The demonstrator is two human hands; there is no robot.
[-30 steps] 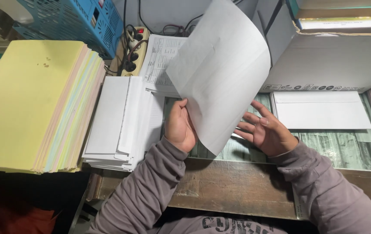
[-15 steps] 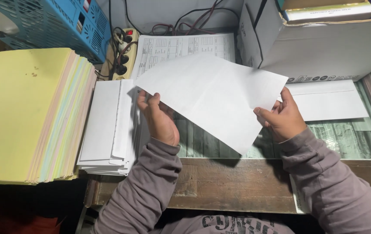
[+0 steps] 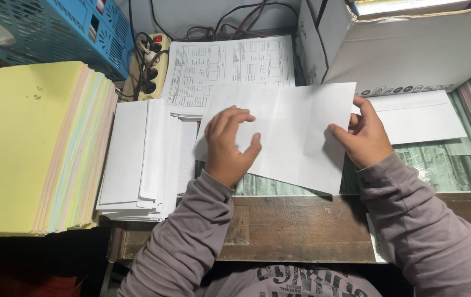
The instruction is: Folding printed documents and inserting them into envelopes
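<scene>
A white sheet of paper (image 3: 296, 132), folded over on itself, lies flat on the wooden desk (image 3: 296, 228). My left hand (image 3: 229, 146) presses down on its left part with the fingers curled and the thumb spread. My right hand (image 3: 364, 137) grips the sheet's right edge, thumb on top and fingers behind. Just left of the sheet sits a fanned pile of folded white papers (image 3: 144, 159). A printed form (image 3: 230, 66) lies behind the sheet.
A thick stack of yellow and pastel paper (image 3: 32, 148) fills the left. A blue plastic basket (image 3: 54, 30) and a power strip (image 3: 152, 66) stand at the back left. A cardboard box (image 3: 406, 49) stands at the back right above a white envelope (image 3: 419, 118).
The sheet, held up and curved a second ago, has been folded over and brought down flat on the desk. My left hand moved from its edge onto its top.
</scene>
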